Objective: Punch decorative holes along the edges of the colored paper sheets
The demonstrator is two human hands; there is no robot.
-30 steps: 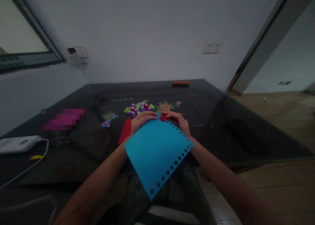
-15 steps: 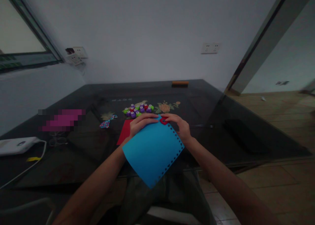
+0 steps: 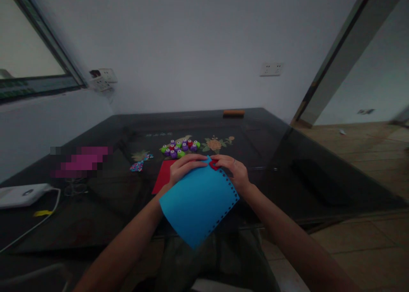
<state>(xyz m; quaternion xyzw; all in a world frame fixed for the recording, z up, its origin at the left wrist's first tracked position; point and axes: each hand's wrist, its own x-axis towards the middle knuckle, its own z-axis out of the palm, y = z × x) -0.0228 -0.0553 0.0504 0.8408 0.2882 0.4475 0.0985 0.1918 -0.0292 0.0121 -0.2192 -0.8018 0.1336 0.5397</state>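
Observation:
A blue sheet (image 3: 196, 202) with a row of punched shapes along its right edge is held up over the table's near edge. My left hand (image 3: 183, 166) grips its top left corner, fingers curled over the sheet. My right hand (image 3: 233, 172) is closed on a small red punch (image 3: 213, 164) clamped at the sheet's top right corner. A red sheet (image 3: 162, 181) lies flat under my left hand. A cluster of small green, purple and red punches (image 3: 180, 148) sits just beyond the hands.
The dark glass table (image 3: 287, 155) has a pile of small coloured cutouts (image 3: 139, 165) at left, a white device with a cable (image 3: 22, 195) at far left, and an orange-topped block (image 3: 234, 112) at the far edge. A dark flat object (image 3: 315, 177) lies at right.
The blue sheet has been tilted up and pulled nearer to me, showing less of its face. The view has tipped slightly downward. Both hands keep their hold.

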